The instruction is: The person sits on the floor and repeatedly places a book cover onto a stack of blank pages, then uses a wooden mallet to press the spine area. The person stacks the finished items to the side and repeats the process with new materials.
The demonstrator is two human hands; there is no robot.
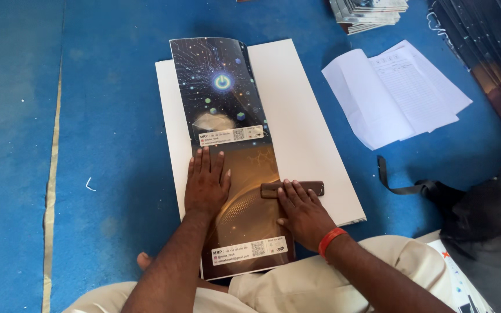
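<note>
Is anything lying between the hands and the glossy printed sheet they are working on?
Nothing visible does. The left hand lies flat, directly on the printed sheet. The right hand presses a dark brown block onto the sheet's right edge, so only that block sits between those fingers and the sheet.

A glossy printed cover sheet (227, 133) catches light over smooth, matt white board (302, 122). A dark brown wooden block (314, 187) looks smooth and worn. Loose white paper sheets (395, 93) lie on a rough, scuffed blue floor (111, 116) beside matt black cloth (482, 214).
</note>
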